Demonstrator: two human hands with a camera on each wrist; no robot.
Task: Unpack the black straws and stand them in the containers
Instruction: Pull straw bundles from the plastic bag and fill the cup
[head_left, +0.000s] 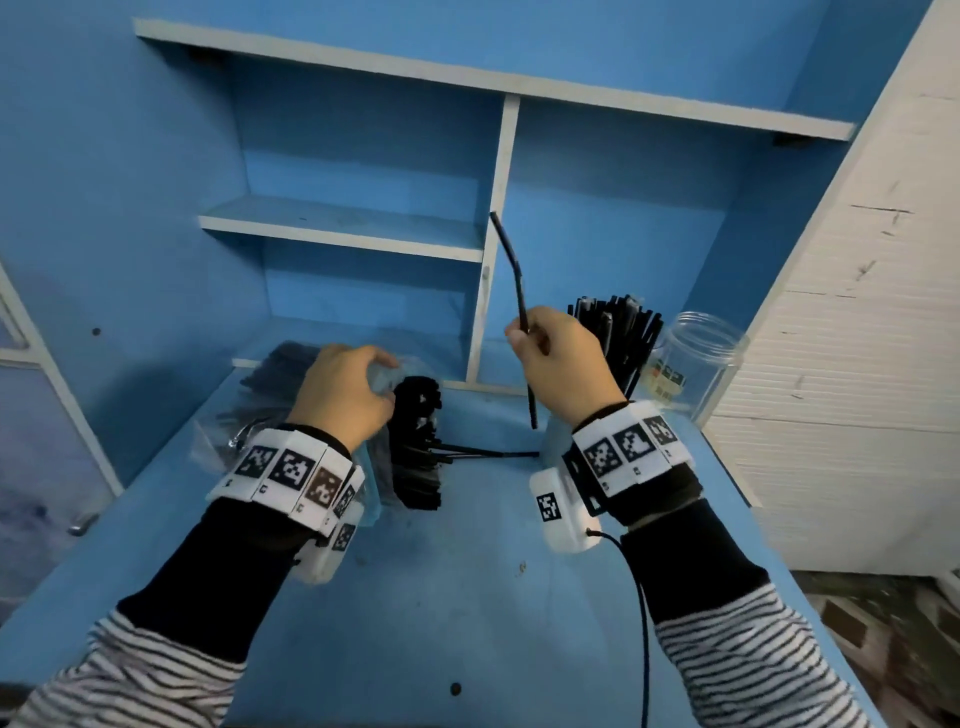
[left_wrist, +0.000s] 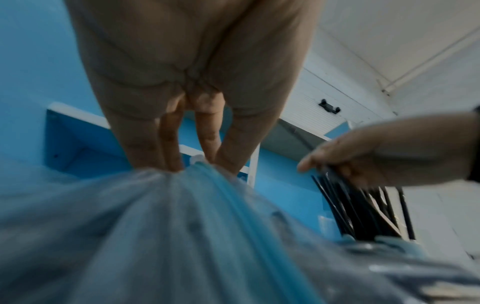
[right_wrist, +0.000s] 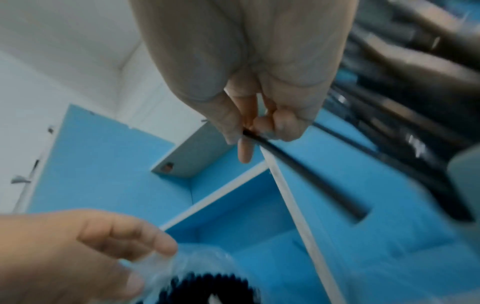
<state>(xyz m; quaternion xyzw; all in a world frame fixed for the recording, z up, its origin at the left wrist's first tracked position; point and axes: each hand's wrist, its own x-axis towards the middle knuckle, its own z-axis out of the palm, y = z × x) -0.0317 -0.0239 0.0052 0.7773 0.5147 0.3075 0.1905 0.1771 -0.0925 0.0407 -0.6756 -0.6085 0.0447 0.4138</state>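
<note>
My right hand (head_left: 545, 353) pinches one black bendy straw (head_left: 514, 280) and holds it nearly upright above the desk; the right wrist view shows the same straw (right_wrist: 298, 170) running out from the fingertips (right_wrist: 245, 152). My left hand (head_left: 353, 395) grips the mouth of a clear plastic bag (head_left: 249, 415) packed with black straws (head_left: 415, 447), whose ends face me. In the left wrist view its fingers (left_wrist: 171, 158) bunch the bag's film (left_wrist: 182, 216). Behind my right hand a container is full of upright black straws (head_left: 618, 332). An empty clear jar (head_left: 696, 358) stands to its right.
The blue desk top (head_left: 467, 597) has a blue shelf unit (head_left: 493, 208) with white edges at its back. A white wall (head_left: 857, 364) borders the right side. A few loose straws (head_left: 483, 452) lie flat between my hands. A black cable (head_left: 641, 623) hangs from my right wrist.
</note>
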